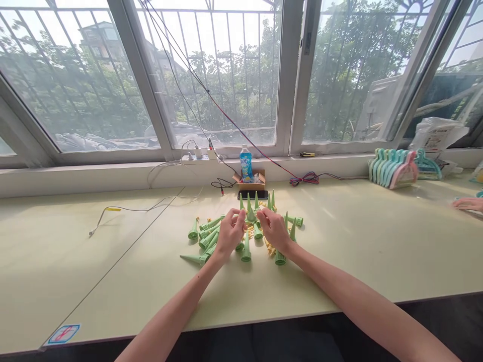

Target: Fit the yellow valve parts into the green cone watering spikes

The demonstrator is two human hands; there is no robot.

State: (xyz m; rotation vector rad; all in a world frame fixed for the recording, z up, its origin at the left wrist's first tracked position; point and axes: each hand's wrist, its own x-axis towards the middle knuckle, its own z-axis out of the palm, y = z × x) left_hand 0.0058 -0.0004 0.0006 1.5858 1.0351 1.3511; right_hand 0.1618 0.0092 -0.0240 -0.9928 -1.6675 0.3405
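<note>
My left hand [231,232] and my right hand [274,229] hover close together over a pile of green plastic cones. The fingers of both are curled in a pinch, and what they hold, if anything, is too small or hidden. Between them a green cone [251,215] points up; I cannot tell whether either hand touches it. Several cones [209,240] lie on their sides left of my left hand. One cone [246,251] lies below the hands with its open end toward me. Small yellow parts [270,248] are scattered among the cones, partly covered by my right hand.
A black phone [247,195] lies behind the pile, before a small cardboard box [260,185] and a blue bottle [245,165]. Cables [307,178] run along the sill. Pastel hangers [392,168] stand at the right, near another person's hand [469,203]. The table [339,296] ends at its front edge.
</note>
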